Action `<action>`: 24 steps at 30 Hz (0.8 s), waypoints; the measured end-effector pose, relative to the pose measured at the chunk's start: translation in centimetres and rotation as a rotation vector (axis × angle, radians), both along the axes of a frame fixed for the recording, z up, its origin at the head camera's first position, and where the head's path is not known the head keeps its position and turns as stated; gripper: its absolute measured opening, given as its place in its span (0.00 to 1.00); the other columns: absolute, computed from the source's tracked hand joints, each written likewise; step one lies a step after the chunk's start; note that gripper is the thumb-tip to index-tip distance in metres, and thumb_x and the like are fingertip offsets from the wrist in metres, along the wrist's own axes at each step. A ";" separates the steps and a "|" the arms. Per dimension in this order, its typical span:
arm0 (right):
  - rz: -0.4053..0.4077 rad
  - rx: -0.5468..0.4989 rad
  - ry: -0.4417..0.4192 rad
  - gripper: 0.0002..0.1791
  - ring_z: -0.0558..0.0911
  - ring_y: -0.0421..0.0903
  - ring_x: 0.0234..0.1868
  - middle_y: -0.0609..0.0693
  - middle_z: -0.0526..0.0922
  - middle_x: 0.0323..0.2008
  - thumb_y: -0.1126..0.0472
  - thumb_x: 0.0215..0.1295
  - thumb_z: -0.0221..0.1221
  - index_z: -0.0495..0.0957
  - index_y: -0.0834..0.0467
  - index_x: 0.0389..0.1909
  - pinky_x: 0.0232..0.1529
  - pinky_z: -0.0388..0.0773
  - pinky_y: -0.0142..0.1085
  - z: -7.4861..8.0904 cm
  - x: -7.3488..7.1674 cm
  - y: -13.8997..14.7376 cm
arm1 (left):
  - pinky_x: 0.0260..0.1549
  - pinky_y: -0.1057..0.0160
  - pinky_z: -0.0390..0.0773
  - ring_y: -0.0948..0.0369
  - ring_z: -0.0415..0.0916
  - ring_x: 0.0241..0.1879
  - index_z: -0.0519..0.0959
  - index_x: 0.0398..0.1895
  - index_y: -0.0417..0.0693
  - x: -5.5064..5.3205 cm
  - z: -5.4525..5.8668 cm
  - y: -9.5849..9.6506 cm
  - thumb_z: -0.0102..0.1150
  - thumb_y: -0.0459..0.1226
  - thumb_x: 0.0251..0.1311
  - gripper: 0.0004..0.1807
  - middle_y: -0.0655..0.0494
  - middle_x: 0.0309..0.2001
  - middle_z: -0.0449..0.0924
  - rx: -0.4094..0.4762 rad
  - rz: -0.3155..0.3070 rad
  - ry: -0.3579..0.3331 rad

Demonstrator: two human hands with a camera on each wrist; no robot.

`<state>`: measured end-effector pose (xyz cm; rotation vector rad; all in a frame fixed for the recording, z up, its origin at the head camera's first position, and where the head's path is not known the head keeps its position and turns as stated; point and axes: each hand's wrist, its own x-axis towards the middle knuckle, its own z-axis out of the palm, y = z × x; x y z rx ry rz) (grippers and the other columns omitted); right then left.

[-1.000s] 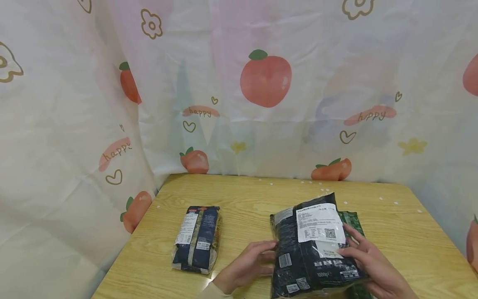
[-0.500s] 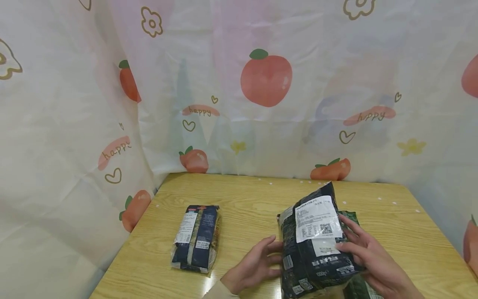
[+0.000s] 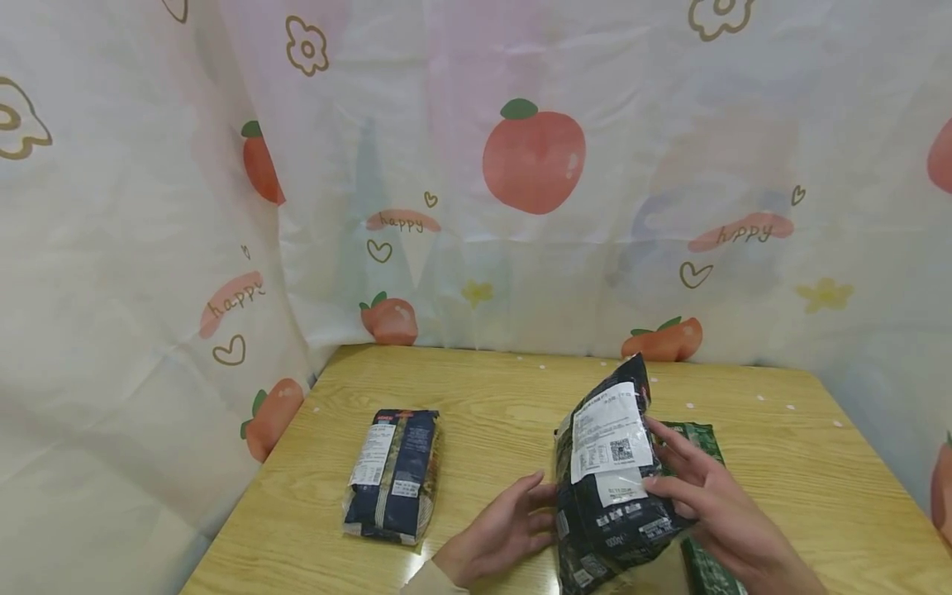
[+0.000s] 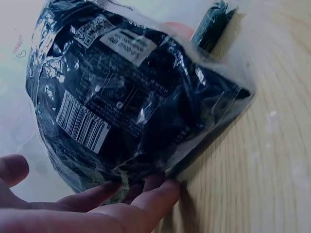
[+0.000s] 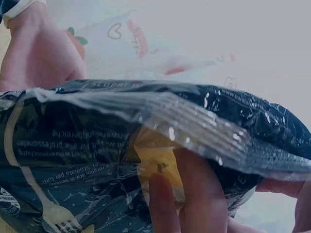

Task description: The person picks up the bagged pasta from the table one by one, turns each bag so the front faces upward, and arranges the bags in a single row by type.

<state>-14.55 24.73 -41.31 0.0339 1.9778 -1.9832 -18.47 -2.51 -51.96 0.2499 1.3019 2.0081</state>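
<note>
A dark blue pasta bag (image 3: 587, 504) with white labels and "1000g" printed on it is held tilted at the right of the head view. My right hand (image 3: 717, 500) grips its right side, thumb on the front label, other fingers behind. In the right wrist view those fingers (image 5: 201, 194) lie against the bag's fork-printed face. My left hand (image 3: 506, 529) is beside the bag's left edge with fingers spread and thumb raised. In the left wrist view its fingertips (image 4: 167, 191) meet the bag's lower edge near the barcode.
A green packet (image 3: 706, 554) lies on the wooden table (image 3: 491, 413), partly hidden by the bag and right hand. Farther left lies a smaller navy packet (image 3: 390, 475) with clear sides. A fruit-printed curtain (image 3: 446, 273) closes off the back and both sides.
The pasta bag has turned in my right hand, its top corner rising and shifting left. My left hand's fingers have opened out beside it, and more of the green packet shows.
</note>
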 end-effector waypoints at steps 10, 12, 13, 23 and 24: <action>0.050 0.066 0.110 0.46 0.66 0.58 0.71 0.66 0.48 0.81 0.63 0.75 0.57 0.42 0.50 0.85 0.55 0.79 0.46 0.9 -0.6 -2.7 | 0.74 0.44 0.68 0.50 0.75 0.67 0.67 0.72 0.35 -0.3 0.0 -0.7 0.41 0.60 0.76 0.40 0.45 0.68 0.74 -0.024 0.012 0.002; 0.064 0.053 0.132 0.45 0.65 0.60 0.71 0.66 0.49 0.80 0.64 0.74 0.58 0.44 0.50 0.84 0.55 0.79 0.46 1.0 -0.8 -3.2 | 0.74 0.44 0.68 0.51 0.76 0.65 0.68 0.72 0.35 -0.4 -0.1 -0.8 0.41 0.61 0.76 0.40 0.46 0.67 0.74 -0.012 0.007 -0.011; 0.071 0.047 0.140 0.45 0.64 0.60 0.72 0.65 0.49 0.80 0.64 0.74 0.58 0.44 0.50 0.84 0.55 0.79 0.46 1.1 -0.9 -3.5 | 0.73 0.44 0.68 0.52 0.76 0.64 0.68 0.72 0.35 -0.4 -0.1 -0.8 0.41 0.61 0.76 0.40 0.46 0.67 0.74 -0.009 0.010 -0.019; 0.153 -0.017 0.210 0.45 0.73 0.47 0.62 0.66 0.56 0.71 0.65 0.71 0.58 0.47 0.55 0.84 0.54 0.82 0.40 1.9 -1.8 -5.7 | 0.68 0.43 0.74 0.51 0.78 0.60 0.68 0.72 0.34 -0.3 -0.4 -1.2 0.41 0.57 0.77 0.37 0.42 0.64 0.77 -0.082 0.062 0.029; 0.158 -0.017 0.216 0.45 0.73 0.46 0.61 0.66 0.57 0.71 0.66 0.71 0.58 0.48 0.55 0.83 0.54 0.82 0.39 1.9 -1.9 -5.9 | 0.66 0.45 0.76 0.52 0.79 0.58 0.68 0.72 0.34 -0.3 -0.4 -1.3 0.41 0.57 0.78 0.37 0.42 0.63 0.78 -0.094 0.060 0.037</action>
